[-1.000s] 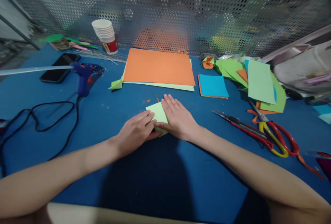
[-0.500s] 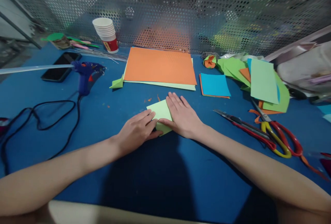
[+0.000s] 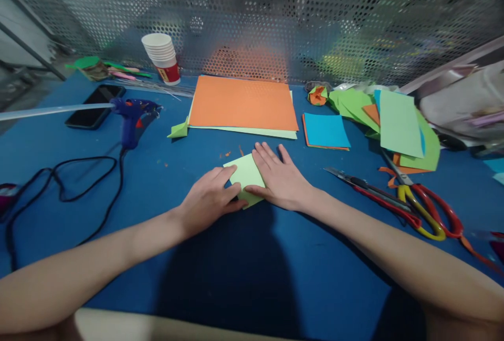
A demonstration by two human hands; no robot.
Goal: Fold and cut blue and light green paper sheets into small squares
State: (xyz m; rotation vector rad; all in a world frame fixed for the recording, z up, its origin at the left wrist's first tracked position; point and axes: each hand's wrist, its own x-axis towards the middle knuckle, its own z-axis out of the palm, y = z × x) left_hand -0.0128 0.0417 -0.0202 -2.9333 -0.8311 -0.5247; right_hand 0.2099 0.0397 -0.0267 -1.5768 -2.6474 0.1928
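A light green square of paper lies flat on the blue table, between my two hands. My left hand rests at its left edge, fingers apart, with fingertips on the paper. On the right edge lies my right hand, its fingers stretched out flat and its thumb across the lower part of the sheet. The fingers hide parts of both side edges.
Beyond the hands lie an orange sheet stack, a small folded green piece and blue squares. A glue gun and phone are left; a cutter, scissors and green scraps are right.
My left fingers have spread apart on the paper. My right thumb has shifted slightly right, and more of the green surface shows between the hands.
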